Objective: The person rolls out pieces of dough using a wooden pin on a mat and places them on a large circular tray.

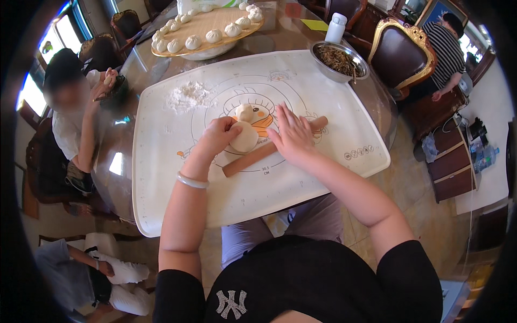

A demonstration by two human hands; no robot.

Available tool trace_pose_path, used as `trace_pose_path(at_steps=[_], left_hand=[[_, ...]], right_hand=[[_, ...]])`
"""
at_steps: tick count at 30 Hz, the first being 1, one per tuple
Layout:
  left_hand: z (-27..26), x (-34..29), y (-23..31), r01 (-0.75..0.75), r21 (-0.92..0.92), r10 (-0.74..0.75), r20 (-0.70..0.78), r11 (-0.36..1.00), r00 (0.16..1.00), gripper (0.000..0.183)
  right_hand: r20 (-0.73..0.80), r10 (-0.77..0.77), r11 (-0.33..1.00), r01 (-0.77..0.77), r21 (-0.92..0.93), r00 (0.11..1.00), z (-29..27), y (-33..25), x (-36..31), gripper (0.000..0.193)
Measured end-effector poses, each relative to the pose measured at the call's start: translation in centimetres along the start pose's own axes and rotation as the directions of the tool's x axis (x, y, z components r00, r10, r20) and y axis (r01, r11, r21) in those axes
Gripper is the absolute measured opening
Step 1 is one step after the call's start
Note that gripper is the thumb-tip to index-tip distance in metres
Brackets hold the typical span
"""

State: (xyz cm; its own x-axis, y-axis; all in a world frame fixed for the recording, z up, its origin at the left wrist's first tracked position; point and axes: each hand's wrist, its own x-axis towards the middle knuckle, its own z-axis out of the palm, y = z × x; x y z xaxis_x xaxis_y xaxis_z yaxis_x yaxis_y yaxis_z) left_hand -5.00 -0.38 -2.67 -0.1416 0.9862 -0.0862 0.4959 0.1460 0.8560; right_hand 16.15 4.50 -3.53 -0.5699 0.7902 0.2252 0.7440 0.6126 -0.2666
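My left hand (219, 134) pinches the left edge of a flat round dough wrapper (245, 139) lying on the white silicone mat (167, 199). A small ball of dough (244, 112) sits just beyond the wrapper. The wooden rolling pin (250, 161) lies slantwise on the mat, its near end to the left, close below the wrapper. Across its right part rests my right hand (293, 137), fingers stretched out flat and the palm over the pin. A patch of white flour (189, 97) is spread on the mat at the far left.
A metal bowl of dark filling (339, 60) stands at the mat's far right corner, with a white bottle (336, 28) behind it. Shaped buns (214, 36) ring a round woven tray (207, 27) at the back. A person (75, 113) sits at the left, holding a dark bowl (114, 90).
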Motion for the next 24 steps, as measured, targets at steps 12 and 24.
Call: trace_pose_path(at_steps=[12, 24], left_hand=[[1.3, -1.0, 1.7, -0.084, 0.098, 0.072, 0.125, 0.992, 0.99, 0.024], [0.6, 0.0, 0.2, -0.088, -0.03, 0.09, 0.047, 0.996, 0.995, 0.016]], right_hand=[[-0.036, -0.066, 0.989, 0.061, -0.135, 0.997, -0.1, 0.8, -1.1, 0.063], [0.061, 0.037, 0.999, -0.035, -0.04, 0.997, 0.3, -0.2, 2.2, 0.067]])
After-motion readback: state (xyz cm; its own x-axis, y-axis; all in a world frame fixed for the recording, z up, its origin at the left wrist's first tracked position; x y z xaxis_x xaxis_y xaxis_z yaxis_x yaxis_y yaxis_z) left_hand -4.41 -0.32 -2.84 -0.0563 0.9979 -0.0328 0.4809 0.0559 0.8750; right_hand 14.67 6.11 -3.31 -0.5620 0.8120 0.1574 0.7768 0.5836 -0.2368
